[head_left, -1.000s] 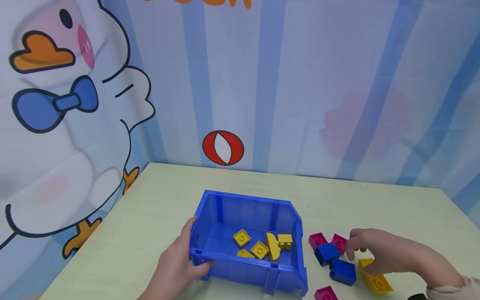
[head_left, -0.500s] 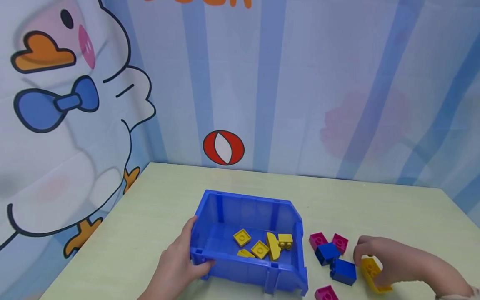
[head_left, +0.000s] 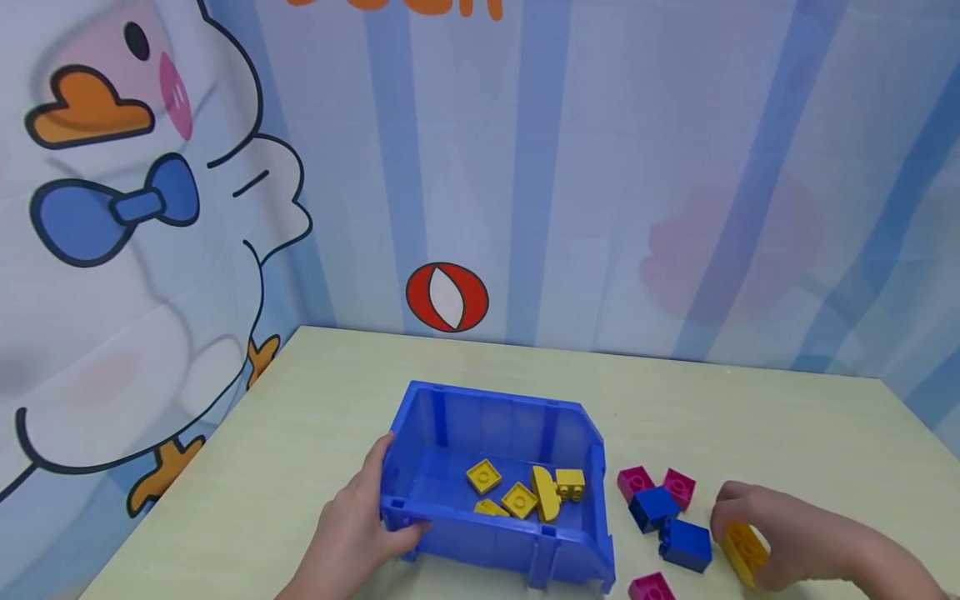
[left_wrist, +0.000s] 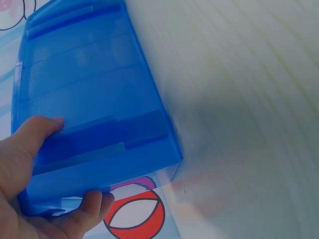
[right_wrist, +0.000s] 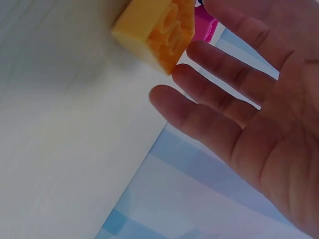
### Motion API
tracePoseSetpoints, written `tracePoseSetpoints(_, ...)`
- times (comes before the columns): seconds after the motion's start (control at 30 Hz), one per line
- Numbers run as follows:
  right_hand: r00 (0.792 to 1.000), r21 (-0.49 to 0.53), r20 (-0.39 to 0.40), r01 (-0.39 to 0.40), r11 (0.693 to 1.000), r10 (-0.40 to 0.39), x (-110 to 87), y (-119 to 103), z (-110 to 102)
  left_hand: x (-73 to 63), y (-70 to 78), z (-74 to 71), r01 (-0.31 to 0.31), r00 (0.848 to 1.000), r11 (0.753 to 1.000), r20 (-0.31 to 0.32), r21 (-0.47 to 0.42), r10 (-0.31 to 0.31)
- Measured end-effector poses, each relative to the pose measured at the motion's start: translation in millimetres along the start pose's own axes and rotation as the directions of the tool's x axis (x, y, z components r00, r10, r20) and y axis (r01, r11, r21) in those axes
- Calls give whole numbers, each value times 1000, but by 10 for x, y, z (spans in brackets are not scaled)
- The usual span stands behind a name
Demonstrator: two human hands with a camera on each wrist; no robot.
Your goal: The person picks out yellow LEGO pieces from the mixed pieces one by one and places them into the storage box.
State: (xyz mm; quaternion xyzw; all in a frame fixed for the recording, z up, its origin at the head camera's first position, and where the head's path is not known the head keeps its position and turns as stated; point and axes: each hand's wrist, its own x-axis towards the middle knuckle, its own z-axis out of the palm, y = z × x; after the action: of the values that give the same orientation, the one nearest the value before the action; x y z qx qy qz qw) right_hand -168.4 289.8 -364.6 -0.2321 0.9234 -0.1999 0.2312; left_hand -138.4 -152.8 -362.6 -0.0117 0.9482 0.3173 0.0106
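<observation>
My left hand (head_left: 352,529) grips the left end of a blue plastic bin (head_left: 480,533), thumb over the near wall. In the left wrist view the thumb and fingers clasp the bin's end (left_wrist: 104,129) from both sides. Several yellow toy bricks lie inside, among them a square one (head_left: 483,477) and a rounded one (head_left: 546,493). On the right, my right hand (head_left: 806,537) pinches a long yellow toy brick (head_left: 745,550) between thumb and fingers. The brick's hollow underside (right_wrist: 172,30) shows in the right wrist view, with fingertips right at its edge.
Between bin and right hand lie two blue bricks, one nearer (head_left: 686,545) and one farther (head_left: 654,507). Around them are pink bricks at the back (head_left: 679,487), at the left (head_left: 634,482) and in front (head_left: 651,587). A printed cloth backdrop (head_left: 465,167) stands behind the pale table (head_left: 345,367).
My right hand has moved slightly right and toward me, closing its thumb and fingers on the long yellow brick, which has tipped and turned. The left hand and bin have stayed put.
</observation>
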Motion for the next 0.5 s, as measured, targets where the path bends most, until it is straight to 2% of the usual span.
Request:
tracePoseSetpoints(0.2,999,-24,-33,7,1000,-8,6,25,11,-1,3,-3,-1,1000,1000,0,5,1)
tracePoseSetpoints(0.37,1000,4,-6,-23,1000,23,16,51,29,1,2,-2,-2,1000,1000,0,4,2)
tracePoseSetpoints(0.5,1000,32,18,-15,999,14,9,79,52,2,1,0,2,1000,1000,3,2,-2)
